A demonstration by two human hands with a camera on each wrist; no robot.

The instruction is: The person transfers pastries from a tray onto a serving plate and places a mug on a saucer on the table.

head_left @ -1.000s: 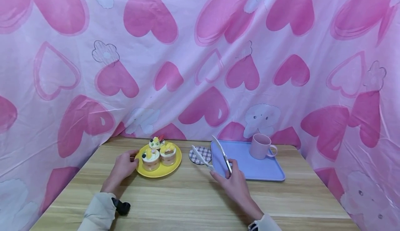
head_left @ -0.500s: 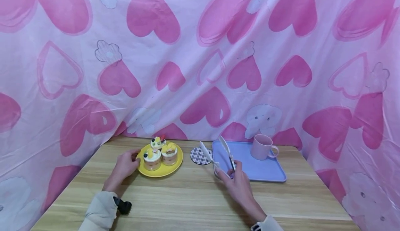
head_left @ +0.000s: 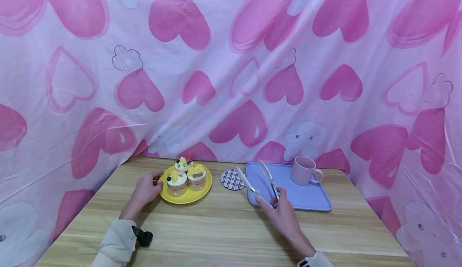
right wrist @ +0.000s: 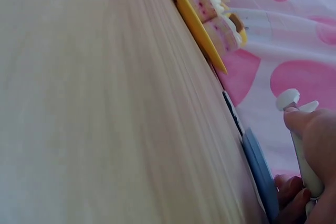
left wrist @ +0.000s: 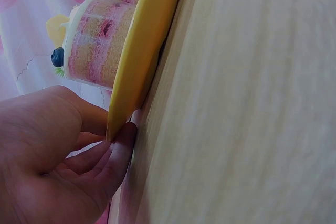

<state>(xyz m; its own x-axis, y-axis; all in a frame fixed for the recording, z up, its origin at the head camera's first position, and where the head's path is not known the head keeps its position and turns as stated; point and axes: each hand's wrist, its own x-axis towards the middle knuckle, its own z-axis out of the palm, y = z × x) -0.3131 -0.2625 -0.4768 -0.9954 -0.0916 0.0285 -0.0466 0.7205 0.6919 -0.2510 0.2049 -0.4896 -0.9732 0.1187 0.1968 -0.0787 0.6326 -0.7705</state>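
My left hand (head_left: 145, 190) pinches the left rim of a yellow plate (head_left: 187, 198). Up close in the left wrist view, that plate's edge (left wrist: 137, 51) sits between thumb and fingers, right at the wooden table. On it stand 3 dessert cups: one at the front left (head_left: 177, 187), one at the right (head_left: 196, 182) and one behind (head_left: 182, 164), topped with cream and fruit. My right hand (head_left: 284, 218) grips white-tipped tongs (head_left: 268, 175) over the left part of a blue tray (head_left: 306, 199), their arms spread with nothing between the tips.
A pink mug (head_left: 302, 170) stands at the back right of the tray, handle to the right. Between plate and tray lies a round checked coaster (head_left: 232, 180). A pink heart-patterned cloth (head_left: 238, 126) hangs behind the wooden table (head_left: 202, 235).
My right hand and the tongs have shifted right, from beside the coaster to over the tray. The left hand keeps its pinch on the plate. The whole view has drifted slightly.
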